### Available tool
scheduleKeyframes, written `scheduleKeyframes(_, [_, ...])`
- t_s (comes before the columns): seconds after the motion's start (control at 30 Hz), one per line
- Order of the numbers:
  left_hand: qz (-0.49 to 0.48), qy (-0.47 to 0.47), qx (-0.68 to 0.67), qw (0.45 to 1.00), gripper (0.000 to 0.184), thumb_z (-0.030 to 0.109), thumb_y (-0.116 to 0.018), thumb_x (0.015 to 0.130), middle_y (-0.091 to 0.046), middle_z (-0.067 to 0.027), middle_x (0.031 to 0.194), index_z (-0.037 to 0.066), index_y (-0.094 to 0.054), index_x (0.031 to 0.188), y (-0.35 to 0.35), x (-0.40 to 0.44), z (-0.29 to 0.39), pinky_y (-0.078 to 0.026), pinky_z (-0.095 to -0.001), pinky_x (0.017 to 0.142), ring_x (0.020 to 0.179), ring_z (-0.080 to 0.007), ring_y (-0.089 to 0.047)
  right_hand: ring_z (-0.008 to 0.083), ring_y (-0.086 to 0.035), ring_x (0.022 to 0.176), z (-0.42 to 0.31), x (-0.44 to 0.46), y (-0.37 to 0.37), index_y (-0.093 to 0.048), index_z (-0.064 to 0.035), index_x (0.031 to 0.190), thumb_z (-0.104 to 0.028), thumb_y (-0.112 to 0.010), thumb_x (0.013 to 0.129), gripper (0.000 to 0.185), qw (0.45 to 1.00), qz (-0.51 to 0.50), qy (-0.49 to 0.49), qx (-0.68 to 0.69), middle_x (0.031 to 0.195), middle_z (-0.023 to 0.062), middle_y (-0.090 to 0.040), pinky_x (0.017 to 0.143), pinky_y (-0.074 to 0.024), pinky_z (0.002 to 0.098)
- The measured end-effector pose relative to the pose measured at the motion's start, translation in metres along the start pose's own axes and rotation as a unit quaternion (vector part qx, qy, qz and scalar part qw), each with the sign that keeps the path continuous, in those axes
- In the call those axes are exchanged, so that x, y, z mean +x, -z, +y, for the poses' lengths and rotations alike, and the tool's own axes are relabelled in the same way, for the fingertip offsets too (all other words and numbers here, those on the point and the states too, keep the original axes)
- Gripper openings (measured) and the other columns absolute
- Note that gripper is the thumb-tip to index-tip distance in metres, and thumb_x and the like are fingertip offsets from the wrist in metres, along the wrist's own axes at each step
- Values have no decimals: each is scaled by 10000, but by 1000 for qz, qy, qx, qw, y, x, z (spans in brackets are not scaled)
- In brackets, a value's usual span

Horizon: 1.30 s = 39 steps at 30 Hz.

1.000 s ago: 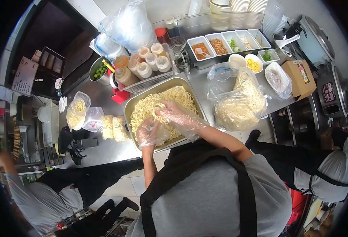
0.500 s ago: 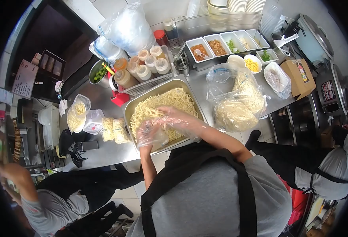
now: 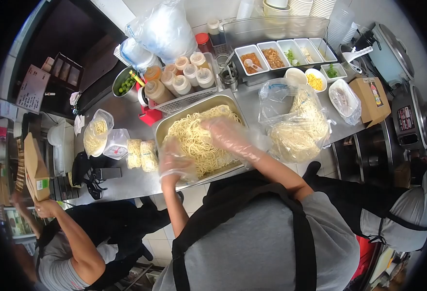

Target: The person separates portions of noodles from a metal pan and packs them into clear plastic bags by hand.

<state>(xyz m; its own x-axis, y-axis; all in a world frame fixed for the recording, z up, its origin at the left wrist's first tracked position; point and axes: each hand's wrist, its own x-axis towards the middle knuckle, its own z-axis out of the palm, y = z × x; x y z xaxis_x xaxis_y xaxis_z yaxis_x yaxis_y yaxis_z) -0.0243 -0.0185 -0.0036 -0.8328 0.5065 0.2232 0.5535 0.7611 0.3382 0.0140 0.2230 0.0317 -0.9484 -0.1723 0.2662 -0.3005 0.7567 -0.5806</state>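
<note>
A deep metal tray (image 3: 238, 101) of yellow noodles (image 3: 199, 138) sits at the counter's front edge. My left hand (image 3: 172, 160), in a clear plastic glove, is at the tray's left side against the noodles; motion smears its fingers. Gloved the same way, my right hand (image 3: 223, 135) reaches over the right part of the tray. Its fingertips touch the noodles, but blur hides whether they grip any. Right of the tray lies a large clear bag of pale noodles (image 3: 296, 133). Two small noodle packs (image 3: 141, 155) stand to its left.
Behind the tray is a basket of squeeze bottles (image 3: 181, 80). Topping containers (image 3: 274, 57) line the back right. A bowl of limes (image 3: 125, 83), a scale (image 3: 116, 144) and a bagged noodle portion (image 3: 97, 136) are left. A co-worker holds cardboard (image 3: 38, 169); another person stands right.
My hands have moved apart: the left toward the tray's left edge, the right up and rightward over the noodles. The co-worker at left now holds up cardboard.
</note>
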Motion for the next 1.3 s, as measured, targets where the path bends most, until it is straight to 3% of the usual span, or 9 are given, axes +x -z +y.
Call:
scheduleKeyframes(0.13, [-37, 68, 165, 983, 775, 189, -726, 648, -471, -140, 1338, 121, -413, 1354, -36, 7, 33, -421, -430, 944, 1151, -341, -497, 338, -555, 1034, -10, -7, -61, -603, -77, 1110, -33, -544, 729, 387, 993, -30, -19, -110, 1081, 166, -597, 873, -449, 438])
scheduleKeyframes(0.23, [-1, 83, 112, 990, 691, 133, -694, 656, -519, -143, 1280, 122, -466, 1308, -43, -2, 27, -437, -403, 927, 1108, -321, -533, 323, -614, 840, 19, -2, -95, -633, -64, 978, -52, -560, 752, 238, 983, 128, 121, -53, 938, 122, -619, 722, -493, 439])
scheduleKeyframes(0.37, [38, 146, -173, 973, 687, 64, -744, 613, -567, -187, 1172, 65, -493, 1252, -23, -3, 23, -452, -387, 907, 1037, -352, -566, 292, -613, 806, 9, 9, -32, -623, 5, 990, -96, -628, 724, 284, 933, -6, -77, 351, 903, 163, -647, 752, -472, 366])
scheduleKeyframes(0.47, [114, 131, -296, 939, 613, 18, -731, 629, -587, -169, 1113, 52, -520, 1204, -3, 3, 36, -449, -359, 891, 1011, -331, -573, 267, -606, 792, -20, 20, -1, -610, 10, 1050, -115, -613, 784, 293, 936, 68, -49, 342, 919, 175, -639, 762, -460, 330])
scheduleKeyframes(0.63, [103, 57, -149, 982, 692, 162, -782, 631, -554, -155, 1136, 84, -464, 1241, 42, 15, 53, -420, -393, 917, 1062, -344, -523, 176, -553, 873, -52, 25, 52, -557, 0, 1031, -153, -546, 892, 207, 984, 66, 0, 164, 962, 100, -607, 806, -433, 304])
scheduleKeyframes(0.87, [2, 87, -41, 995, 761, 306, -749, 671, -380, -238, 1290, 109, -424, 1331, 50, 15, 62, -395, -419, 945, 1157, -389, -429, 155, -513, 907, -45, 31, 32, -476, -52, 1043, -98, -470, 921, 131, 946, 69, -21, 316, 940, 72, -540, 843, -396, 277])
scheduleKeyframes(0.97, [122, -29, -14, 992, 760, 220, -758, 686, -458, -211, 1196, 145, -407, 1356, 44, 10, 62, -415, -411, 933, 1102, -385, -483, 153, -522, 921, -39, 25, 22, -491, -40, 1054, -57, -523, 862, 195, 927, 39, -63, 368, 955, 69, -561, 853, -404, 279])
scheduleKeyframes(1.07, [41, 34, -228, 972, 695, 226, -758, 715, -475, -191, 1213, 125, -445, 1327, 32, 6, 64, -424, -386, 943, 1110, -372, -493, 99, -507, 927, -29, 16, 3, -539, -29, 1073, -76, -625, 828, 264, 899, 11, -114, 422, 982, 14, -558, 822, -418, 268])
scheduleKeyframes(1.3, [80, 64, -375, 921, 527, 147, -690, 787, -532, -142, 1203, 66, -487, 1267, -7, 4, 65, -443, -354, 923, 1094, -271, -539, 115, -546, 800, -33, 15, -1, -616, 5, 1000, -191, -643, 846, 250, 883, -72, -147, 440, 887, 45, -624, 738, -442, 272])
